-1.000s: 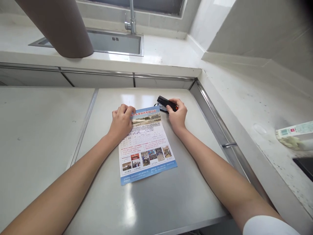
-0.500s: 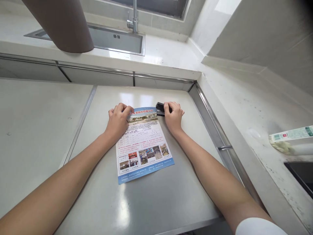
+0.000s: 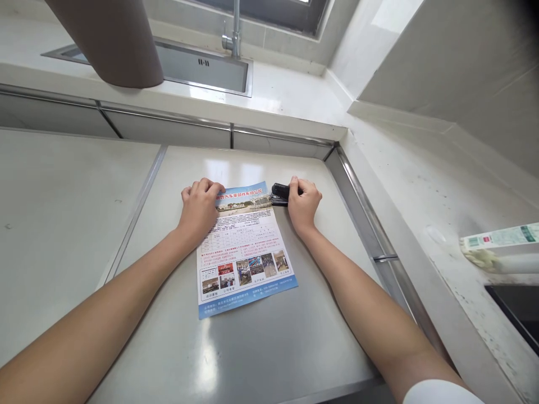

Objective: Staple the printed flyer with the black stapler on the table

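Observation:
A printed flyer (image 3: 240, 235) with blue bands and small photos lies on the pale tabletop. At its upper left edge, my left hand (image 3: 199, 210) grips the sheet with bent fingers; the thumb lies over the top edge and the other fingertips are partly hidden. My right hand (image 3: 305, 205) is closed around a black stapler (image 3: 281, 192), whose nose points left toward the sheet. The stapler's tip meets the flyer's right edge, a little below the top right corner. Whether its jaws enclose the paper is hard to make out.
A raised stone counter (image 3: 295, 106) runs behind and along the right side. It bears a sink (image 3: 227, 87) with a tap (image 3: 231, 42), a brown cylindrical object (image 3: 113, 45), and a green-and-white packaged roll (image 3: 501, 241) beside a black panel (image 3: 517, 308).
The stapler has shifted slightly right and down along the flyer's edge, baring the top right corner. My left hand and the flyer have slid a little left.

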Demonstrator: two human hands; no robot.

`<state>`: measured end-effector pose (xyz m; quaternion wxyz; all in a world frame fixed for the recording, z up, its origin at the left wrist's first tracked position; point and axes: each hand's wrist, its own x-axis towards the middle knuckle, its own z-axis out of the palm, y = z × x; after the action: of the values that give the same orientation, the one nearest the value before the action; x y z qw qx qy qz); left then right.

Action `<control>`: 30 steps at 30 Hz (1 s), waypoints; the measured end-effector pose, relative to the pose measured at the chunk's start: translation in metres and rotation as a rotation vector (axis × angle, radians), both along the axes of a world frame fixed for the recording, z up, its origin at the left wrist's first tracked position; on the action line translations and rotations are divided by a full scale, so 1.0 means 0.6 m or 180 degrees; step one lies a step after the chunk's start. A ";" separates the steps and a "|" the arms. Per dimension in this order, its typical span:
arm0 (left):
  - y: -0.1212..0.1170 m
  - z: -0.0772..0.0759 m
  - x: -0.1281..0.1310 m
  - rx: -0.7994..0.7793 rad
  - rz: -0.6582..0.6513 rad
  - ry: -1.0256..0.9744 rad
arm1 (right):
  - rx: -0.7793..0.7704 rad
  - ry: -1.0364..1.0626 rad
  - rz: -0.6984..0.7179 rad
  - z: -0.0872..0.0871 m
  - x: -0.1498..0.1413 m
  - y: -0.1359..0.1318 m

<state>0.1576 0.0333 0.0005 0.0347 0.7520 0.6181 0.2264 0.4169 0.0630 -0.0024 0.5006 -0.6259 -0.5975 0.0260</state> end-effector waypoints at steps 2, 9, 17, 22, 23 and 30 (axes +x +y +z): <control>0.000 -0.001 0.000 0.0005 0.0014 0.0001 | -0.0003 -0.0009 -0.0036 -0.001 0.001 0.001; -0.001 -0.001 -0.002 0.0018 0.0143 -0.0019 | -0.0049 0.0006 -0.0074 0.000 0.003 -0.001; 0.000 -0.001 -0.003 0.0054 0.0141 -0.0035 | -0.0029 -0.0102 0.0033 0.008 -0.001 -0.009; 0.000 -0.001 -0.002 0.0033 0.0172 -0.0066 | 0.0071 -0.0320 0.0181 0.006 0.001 -0.012; 0.000 -0.001 -0.002 0.0031 0.0177 -0.0079 | 0.0083 -0.0367 0.0230 0.005 0.001 -0.012; 0.000 -0.002 -0.003 0.0038 0.0175 -0.0114 | 0.0163 -0.0637 0.0776 0.004 -0.003 -0.020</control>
<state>0.1558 0.0333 -0.0006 0.0350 0.7307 0.6365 0.2443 0.4149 0.0508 0.0001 0.4475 -0.5352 -0.7165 0.0088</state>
